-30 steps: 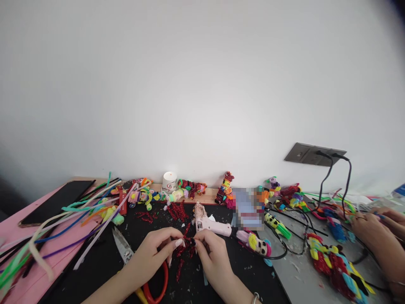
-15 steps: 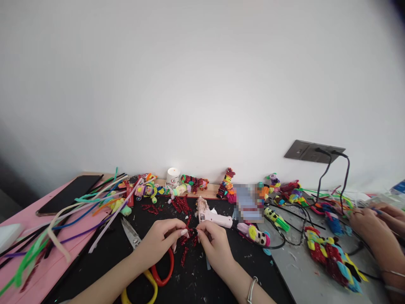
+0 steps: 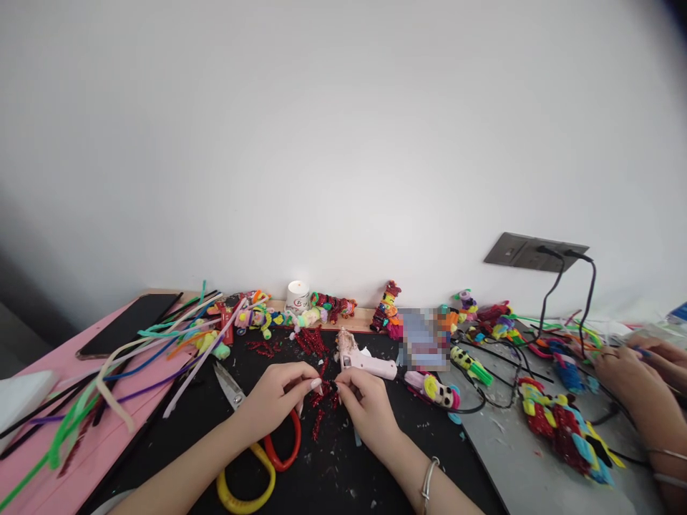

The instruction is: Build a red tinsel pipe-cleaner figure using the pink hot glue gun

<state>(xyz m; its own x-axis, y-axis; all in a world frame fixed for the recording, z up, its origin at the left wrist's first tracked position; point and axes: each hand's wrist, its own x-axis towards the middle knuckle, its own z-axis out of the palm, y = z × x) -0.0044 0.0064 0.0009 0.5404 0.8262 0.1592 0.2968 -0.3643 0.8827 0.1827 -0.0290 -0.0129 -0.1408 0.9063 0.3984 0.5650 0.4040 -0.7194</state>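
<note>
Over the black mat, my left hand (image 3: pixel 282 397) is closed, thumb and fingertips pinched together; what it holds, if anything, is too small to make out. Close beside it, my right hand (image 3: pixel 365 404) pinches a small dark piece (image 3: pixel 333 388) between thumb and forefinger. Cut bits of red glitter pipe cleaner (image 3: pixel 318 423) lie below and behind the fingertips, with a bigger red pile (image 3: pixel 311 342) farther back. A pale pink glue gun (image 3: pixel 370 363) rests just beyond my right hand. Scissors with red and yellow handles (image 3: pixel 247 481) lie partly under my left forearm.
Loose pipe cleaners (image 3: pixel 115 368) and a phone (image 3: pixel 129 325) cover the pink surface at left. A paper cup (image 3: pixel 297 296) and pipe-cleaner figures (image 3: pixel 386 311) line the wall. At right, another person's hands (image 3: pixel 625 372) work near cables and more figures (image 3: pixel 563 429).
The view has shifted a little, so the table's things appear slightly farther right. Both hands keep nearly the same pinched pose, fingertips close together.
</note>
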